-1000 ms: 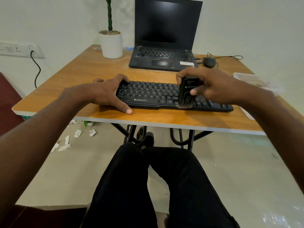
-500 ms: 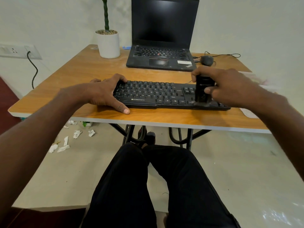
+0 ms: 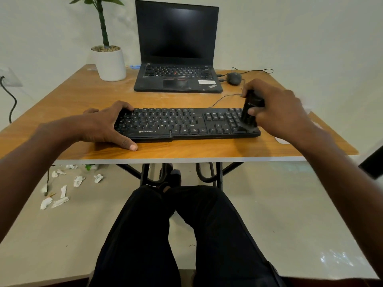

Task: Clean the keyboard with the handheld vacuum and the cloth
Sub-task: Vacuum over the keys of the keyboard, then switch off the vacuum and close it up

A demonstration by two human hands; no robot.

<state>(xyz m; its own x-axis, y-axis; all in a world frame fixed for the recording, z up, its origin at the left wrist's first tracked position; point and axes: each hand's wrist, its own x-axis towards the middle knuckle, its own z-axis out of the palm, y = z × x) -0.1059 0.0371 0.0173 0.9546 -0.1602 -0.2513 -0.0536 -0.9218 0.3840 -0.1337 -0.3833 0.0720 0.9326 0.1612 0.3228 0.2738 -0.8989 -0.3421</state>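
Observation:
A black keyboard (image 3: 182, 123) lies across the front of the wooden table (image 3: 186, 152). My right hand (image 3: 277, 108) grips a small black handheld vacuum (image 3: 250, 111) upright, its nozzle down on the number pad at the keyboard's right end. My left hand (image 3: 107, 125) clasps the keyboard's left end, fingers curled over the back edge and thumb along the front edge. A pale cloth (image 3: 281, 139) shows only as a sliver behind my right wrist.
A black laptop (image 3: 178, 77) stands open at the back, with a wired mouse (image 3: 234, 78) to its right and a white plant pot (image 3: 109, 63) to its left. Torn paper scraps (image 3: 60, 193) litter the floor at left. My legs are under the table.
My right hand has slid the vacuum rightward along the keyboard, from near its middle to the number pad. My left hand has stayed on the left end.

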